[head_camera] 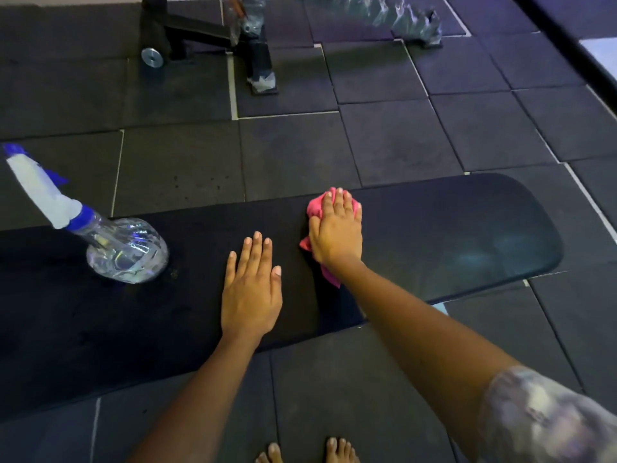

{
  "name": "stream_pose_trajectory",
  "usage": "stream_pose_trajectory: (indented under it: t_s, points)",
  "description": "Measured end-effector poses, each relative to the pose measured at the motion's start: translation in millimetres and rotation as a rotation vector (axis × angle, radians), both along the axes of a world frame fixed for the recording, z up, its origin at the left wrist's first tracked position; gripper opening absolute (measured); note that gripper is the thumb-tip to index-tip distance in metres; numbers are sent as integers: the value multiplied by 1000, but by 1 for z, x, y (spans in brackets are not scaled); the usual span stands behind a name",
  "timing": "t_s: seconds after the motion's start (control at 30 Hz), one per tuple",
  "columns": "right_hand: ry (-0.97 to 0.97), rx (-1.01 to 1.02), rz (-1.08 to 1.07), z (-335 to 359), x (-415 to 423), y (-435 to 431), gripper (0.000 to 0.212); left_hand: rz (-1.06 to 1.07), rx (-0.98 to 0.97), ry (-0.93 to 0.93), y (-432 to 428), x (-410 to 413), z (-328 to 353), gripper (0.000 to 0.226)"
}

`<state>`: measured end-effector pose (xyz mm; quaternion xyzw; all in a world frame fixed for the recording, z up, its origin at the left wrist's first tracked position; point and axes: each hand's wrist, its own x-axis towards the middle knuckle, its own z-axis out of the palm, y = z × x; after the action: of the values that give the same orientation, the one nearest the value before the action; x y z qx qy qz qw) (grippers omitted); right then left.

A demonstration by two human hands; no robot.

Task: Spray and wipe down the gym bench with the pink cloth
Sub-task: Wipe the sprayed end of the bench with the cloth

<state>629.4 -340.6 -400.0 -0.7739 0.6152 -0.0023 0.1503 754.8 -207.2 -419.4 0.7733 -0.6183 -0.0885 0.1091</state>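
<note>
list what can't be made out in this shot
Head view: pink cloth mostly hidden under the right hand.
Head view: bench runs off the left edge; its legs lie hidden beneath it.
Head view: spray bottle blurred, fill level unreadable.

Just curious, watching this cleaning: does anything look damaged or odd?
The spray bottle standing on the bench, toward its left, looks crumpled: its clear body is dented and creased. Nothing else stands out.
</note>
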Motion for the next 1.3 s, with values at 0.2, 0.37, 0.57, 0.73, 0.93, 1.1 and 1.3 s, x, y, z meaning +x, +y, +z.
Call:
stream_pose_trajectory:
  t_s: [0.2,0.37,0.57,0.73,0.93,1.1,1.3]
  points:
    - [-75,9,127,4,-33,61,80,15,-12,6,-1,0,-1,58]
    - [-79,21,79,3,-55,90,78,11,-18,15,0,1,-1,56]
    - [-54,-49,-203,-7,-67,-29,69,17,-21,19,1,0,1,55]
    - [-124,-14,-455,0,-44,-80,57,17,-25,13,1,-1,1,54]
    - [-97,-8,50,4,-41,18,78,12,-14,12,0,-2,2,54]
    - [-222,38,258,7,-72,87,73,9,7,3,0,-2,3,55]
    - [-1013,102,-252,41,-103,109,46,12,1,9,0,-3,3,54]
